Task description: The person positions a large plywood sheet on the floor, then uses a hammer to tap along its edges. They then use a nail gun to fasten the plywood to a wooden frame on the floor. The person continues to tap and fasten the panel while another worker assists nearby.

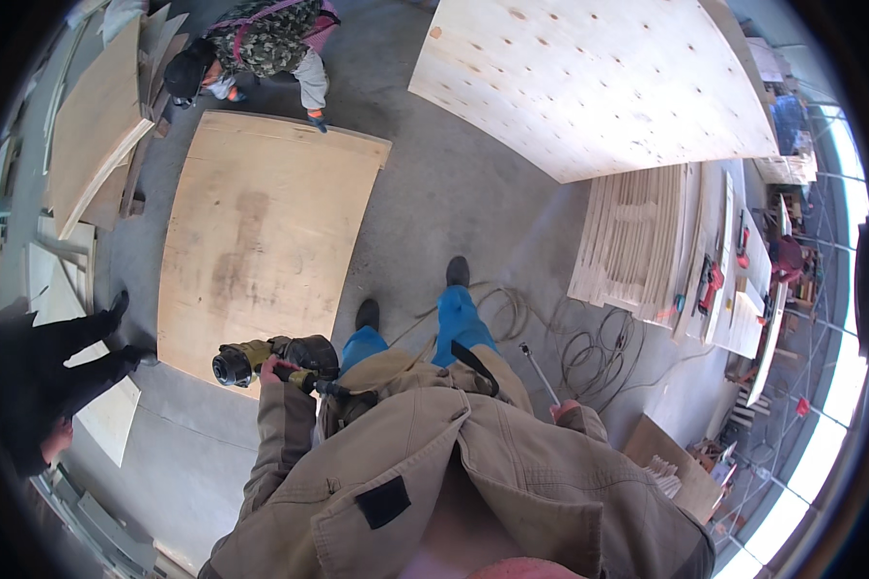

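At my left side, my left hand (272,371) is closed around the handle of a black and yellow coil nail gun (306,353), with a hose fitting at its end. The gun is level with the near edge of a large plywood sheet (280,232) lying on the floor ahead to the left. Lower on the right, my right hand (566,409) grips one end of a slim silver metal bar (541,374). The bar's small dark tip points forward and away from me. Part of each hand is hidden by a sleeve or tool.
A co-worker (266,43) bends at the sheet's far edge, one gloved hand on it. Another person in dark clothes (48,376) stands left. Coiled hoses (599,352) lie on the floor at right, near stacked boards (637,232). A pale panel (599,87) rises beyond; more panels (101,125) lean far left.
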{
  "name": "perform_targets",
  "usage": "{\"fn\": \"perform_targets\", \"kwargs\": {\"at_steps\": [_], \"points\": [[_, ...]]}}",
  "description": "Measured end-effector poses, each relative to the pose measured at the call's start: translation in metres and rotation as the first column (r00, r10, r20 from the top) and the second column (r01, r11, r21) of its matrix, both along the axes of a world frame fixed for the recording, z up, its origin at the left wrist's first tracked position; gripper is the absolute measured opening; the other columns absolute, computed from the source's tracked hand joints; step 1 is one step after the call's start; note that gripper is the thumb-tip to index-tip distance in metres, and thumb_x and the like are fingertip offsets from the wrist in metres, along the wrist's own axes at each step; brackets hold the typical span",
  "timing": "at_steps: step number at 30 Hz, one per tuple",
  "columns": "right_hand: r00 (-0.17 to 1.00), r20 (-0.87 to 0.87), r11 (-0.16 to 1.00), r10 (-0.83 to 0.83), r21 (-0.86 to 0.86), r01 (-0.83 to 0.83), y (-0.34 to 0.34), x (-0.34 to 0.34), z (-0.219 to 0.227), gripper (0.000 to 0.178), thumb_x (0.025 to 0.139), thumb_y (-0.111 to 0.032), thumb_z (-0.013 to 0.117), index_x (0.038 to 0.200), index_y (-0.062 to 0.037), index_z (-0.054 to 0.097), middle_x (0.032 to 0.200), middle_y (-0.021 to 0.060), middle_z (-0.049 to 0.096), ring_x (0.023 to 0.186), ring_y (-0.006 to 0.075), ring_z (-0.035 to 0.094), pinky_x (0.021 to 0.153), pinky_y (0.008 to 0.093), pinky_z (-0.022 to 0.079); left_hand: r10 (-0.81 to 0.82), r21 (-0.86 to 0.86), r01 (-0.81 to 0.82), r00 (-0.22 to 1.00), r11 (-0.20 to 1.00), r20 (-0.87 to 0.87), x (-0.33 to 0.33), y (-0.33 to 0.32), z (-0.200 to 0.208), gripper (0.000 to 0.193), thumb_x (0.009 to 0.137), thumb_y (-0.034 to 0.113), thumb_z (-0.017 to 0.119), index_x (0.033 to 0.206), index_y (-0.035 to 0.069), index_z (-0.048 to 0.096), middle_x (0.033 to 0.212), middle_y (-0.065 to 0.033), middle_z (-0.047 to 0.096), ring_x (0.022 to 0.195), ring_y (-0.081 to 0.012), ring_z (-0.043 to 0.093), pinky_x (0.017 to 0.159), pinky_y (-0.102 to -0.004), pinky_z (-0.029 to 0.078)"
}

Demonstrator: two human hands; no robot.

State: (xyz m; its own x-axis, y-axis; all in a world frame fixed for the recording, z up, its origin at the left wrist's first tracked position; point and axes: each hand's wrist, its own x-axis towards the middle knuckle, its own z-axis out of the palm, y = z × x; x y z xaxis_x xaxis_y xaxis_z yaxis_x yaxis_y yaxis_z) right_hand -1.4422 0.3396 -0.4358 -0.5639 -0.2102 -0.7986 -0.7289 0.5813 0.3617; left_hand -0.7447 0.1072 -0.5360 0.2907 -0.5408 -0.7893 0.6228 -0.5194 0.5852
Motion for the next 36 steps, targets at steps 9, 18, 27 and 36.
{"fn": "perform_targets", "kwargs": {"at_steps": [9, 18, 27, 36], "points": [[0.97, 0.122, 0.975, 0.212, -0.099, -0.2, -0.242, -0.108, -0.102, 0.038, 0.085, -0.039, 0.064, 0.1, -0.0047, 0.073, 0.104, 0.0219, 0.07, 0.102, 0.0399, 0.066, 0.086, 0.0468, 0.054, 0.271, -0.012, -0.272, 0.957, 0.962, 0.106, -0.076, -0.006, 0.039, 0.034, 0.085, 0.029, 0.06, 0.067, 0.0, 0.054, 0.065, -0.0186, 0.058, 0.066, -0.0381, 0.062, 0.068, -0.0522, 0.055], [0.876, 0.202, 0.742, 0.438, -0.632, -0.225, -0.572, -0.056, -0.099, 0.035, 0.085, -0.034, 0.061, 0.092, 0.0001, 0.064, 0.096, 0.0257, 0.066, 0.095, 0.045, 0.062, 0.081, 0.0517, 0.051, 0.412, 0.084, -0.408, 0.911, 0.909, -0.022, -0.159, -0.034, 0.037, 0.035, 0.084, 0.029, 0.06, 0.067, 0.0, 0.054, 0.07, -0.019, 0.061, 0.069, -0.037, 0.062, 0.072, -0.0513, 0.055], [0.782, 0.167, 0.71, 0.601, -0.56, -0.426, -0.707, 0.011, -0.079, 0.038, 0.09, -0.031, 0.059, 0.113, -0.0005, 0.066, 0.084, 0.0221, 0.067, 0.074, 0.0368, 0.065, 0.066, 0.0465, 0.051, 0.566, 0.114, -0.567, 0.742, 0.816, -0.36, -0.205, -0.11, -0.007, 0.025, 0.086, 0.024, 0.06, 0.077, 0.001, 0.055, 0.073, -0.0144, 0.057, 0.072, -0.0355, 0.059, 0.072, -0.0523, 0.054], [0.588, 0.713, 0.811, -0.382, -0.046, 0.583, -0.822, 0.137, -0.125, 0.068, 0.093, -0.002, 0.048, 0.156, -0.0119, 0.024, 0.077, 0.0104, 0.056, 0.052, 0.0125, 0.044, 0.043, 0.0298, 0.037, 0.696, 0.329, -0.613, 0.645, 0.718, -0.316, -0.241, -0.148, 0.031, 0.013, 0.089, 0.021, 0.061, 0.089, 0.009, 0.055, 0.083, -0.0064, 0.054, 0.075, -0.024, 0.057, 0.07, -0.0484, 0.053]]}}
